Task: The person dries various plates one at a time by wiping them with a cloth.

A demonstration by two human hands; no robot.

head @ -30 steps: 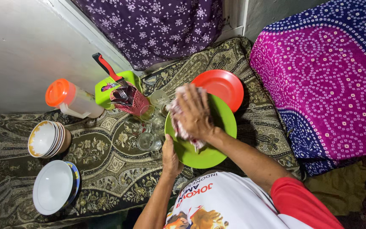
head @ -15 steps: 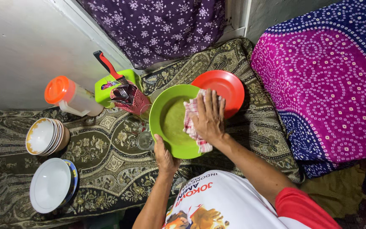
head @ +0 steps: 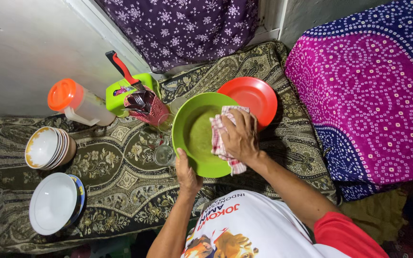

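Note:
My left hand [head: 186, 173] grips the near rim of a green plate [head: 194, 134] and holds it tilted above the patterned cloth. My right hand [head: 241, 137] presses a red-and-white checked cloth [head: 219, 138] against the plate's right side, fingers curled over its edge. A red plate [head: 254, 95] lies flat just behind the green one, partly hidden by it.
Clear drinking glasses [head: 163, 154] stand left of the green plate. Behind them are a pink cutlery holder [head: 144, 106], a green box with a red-handled knife [head: 121, 69], and an orange-lidded jug [head: 75, 101]. Stacked bowls [head: 48, 148] and white plates [head: 56, 203] sit left; a pink-blue cushion [head: 369, 91] right.
The green plate has swung from under my right hand to tilt leftward. My right hand with the cloth has slid from the plate's middle to its right edge.

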